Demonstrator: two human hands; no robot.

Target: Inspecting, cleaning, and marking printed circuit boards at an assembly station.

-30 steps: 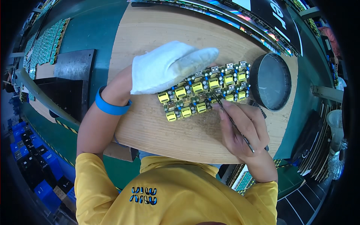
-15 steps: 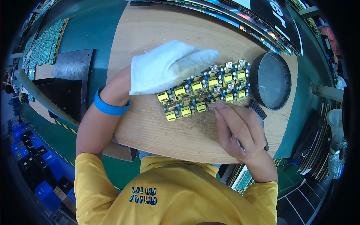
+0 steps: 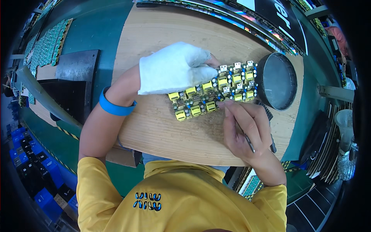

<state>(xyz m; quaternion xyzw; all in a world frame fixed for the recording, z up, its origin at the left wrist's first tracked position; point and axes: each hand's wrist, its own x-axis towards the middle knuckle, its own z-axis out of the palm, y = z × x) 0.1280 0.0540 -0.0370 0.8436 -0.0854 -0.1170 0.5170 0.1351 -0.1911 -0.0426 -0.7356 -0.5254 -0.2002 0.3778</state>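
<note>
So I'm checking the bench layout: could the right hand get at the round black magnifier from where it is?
Probably yes. The right hand works at the near edge of the circuit board panel, and the magnifier lies just beyond it, with bare wooden board between. It holds a thin tool, though.

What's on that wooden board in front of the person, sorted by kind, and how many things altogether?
Circuit panel: 1
Round magnifier: 1
Thin tool in the right hand: 1
White glove, on the left hand: 1
Total: 4
</note>
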